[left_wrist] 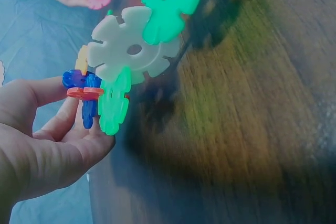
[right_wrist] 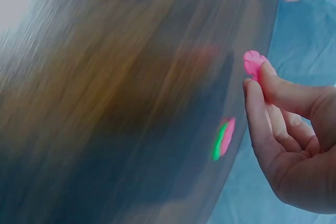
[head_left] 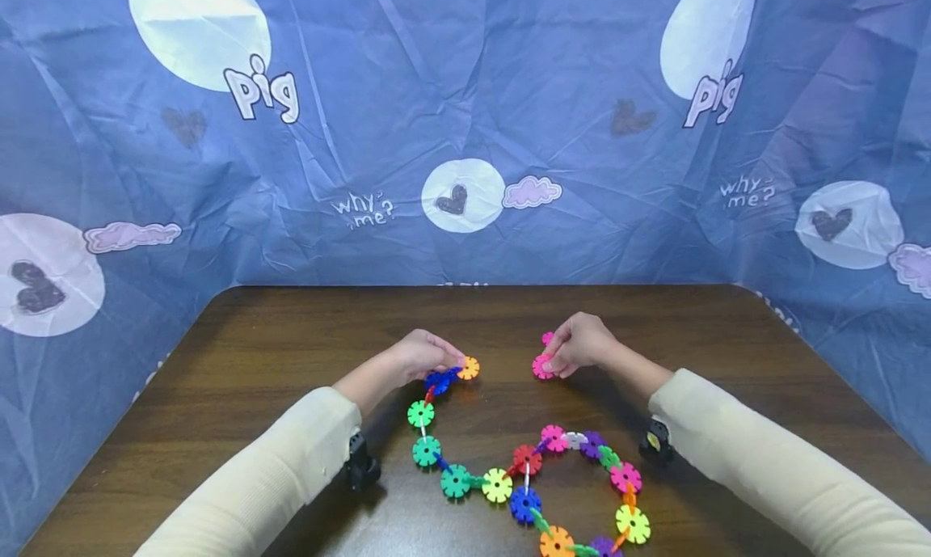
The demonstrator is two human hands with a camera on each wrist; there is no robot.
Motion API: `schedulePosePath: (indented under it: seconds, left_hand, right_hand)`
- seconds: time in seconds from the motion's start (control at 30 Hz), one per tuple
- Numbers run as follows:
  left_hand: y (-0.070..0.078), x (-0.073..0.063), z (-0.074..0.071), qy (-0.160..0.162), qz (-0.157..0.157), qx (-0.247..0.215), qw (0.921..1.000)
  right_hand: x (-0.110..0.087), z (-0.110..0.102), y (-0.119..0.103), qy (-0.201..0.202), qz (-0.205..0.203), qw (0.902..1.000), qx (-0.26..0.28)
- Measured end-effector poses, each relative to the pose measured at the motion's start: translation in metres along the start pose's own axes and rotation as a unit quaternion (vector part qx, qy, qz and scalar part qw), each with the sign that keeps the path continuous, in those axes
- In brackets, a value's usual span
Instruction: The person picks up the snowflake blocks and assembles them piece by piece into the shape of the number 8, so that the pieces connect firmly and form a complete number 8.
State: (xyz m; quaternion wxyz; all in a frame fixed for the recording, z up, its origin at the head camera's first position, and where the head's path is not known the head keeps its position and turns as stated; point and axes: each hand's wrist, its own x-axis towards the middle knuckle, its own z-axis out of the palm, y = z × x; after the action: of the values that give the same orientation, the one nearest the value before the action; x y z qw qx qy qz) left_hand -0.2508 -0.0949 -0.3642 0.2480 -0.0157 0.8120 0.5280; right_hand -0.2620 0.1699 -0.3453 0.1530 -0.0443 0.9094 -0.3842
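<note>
My left hand (head_left: 424,353) pinches the end of a chain of slotted plastic discs, beside a blue disc (head_left: 438,381) and an orange disc (head_left: 469,369) at its tip. From there, green discs (head_left: 420,414) lead down to a closed loop of mixed colours, including a red disc (head_left: 527,460) and a yellow disc (head_left: 633,524). Across a gap to the right, my right hand (head_left: 582,343) holds a single pink disc (right_wrist: 254,62) between thumb and fingertip. That pink disc and the orange one are apart. Fingers partly hide the blue discs.
Behind the right hand, a loose pink disc (right_wrist: 228,136) lies against a green disc (right_wrist: 218,142) on the table. The brown wooden table (head_left: 305,322) ends at a blue printed cloth (head_left: 378,137) hanging behind it. Part of the loop runs past the head view's lower edge.
</note>
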Motion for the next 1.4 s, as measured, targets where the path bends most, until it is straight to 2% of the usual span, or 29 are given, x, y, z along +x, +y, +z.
schedulePosePath:
  seconds: [0.23, 0.47, 0.67, 0.77, 0.97, 1.13, 1.27, 1.4]
  left_hand:
    - [0.001, 0.003, 0.001, 0.003, -0.008, -0.001, 1.0000]
    - [0.004, 0.002, 0.001, 0.023, -0.011, 0.001, 0.9997]
    - [0.002, 0.004, 0.000, 0.031, -0.009, -0.006, 0.9995]
    - [-0.001, 0.005, -0.003, 0.019, 0.002, -0.017, 0.9997]
    - [-0.002, 0.002, -0.003, 0.032, 0.006, -0.026, 0.9991]
    - [0.002, 0.001, 0.002, 0.053, -0.004, -0.035, 0.9980]
    - [0.003, 0.003, 0.005, 0.075, -0.002, -0.070, 0.9947]
    - [0.003, 0.004, 0.009, 0.094, -0.003, -0.094, 0.9912]
  right_hand:
    - [-0.007, 0.023, -0.025, 0.003, -0.035, 0.9993, 0.011]
    - [-0.010, 0.042, -0.043, 0.006, -0.061, 0.9978, 0.024]
    - [-0.009, 0.053, -0.051, 0.014, -0.084, 0.9963, -0.007]
    - [-0.011, 0.057, -0.054, 0.029, -0.106, 0.9932, -0.038]
    - [-0.014, 0.063, -0.059, 0.070, -0.133, 0.9850, -0.084]
    - [-0.013, 0.066, -0.059, 0.100, -0.136, 0.9816, -0.089]
    - [-0.012, 0.069, -0.059, 0.129, -0.141, 0.9778, -0.086]
    - [-0.010, 0.074, -0.060, 0.142, -0.133, 0.9789, -0.063]
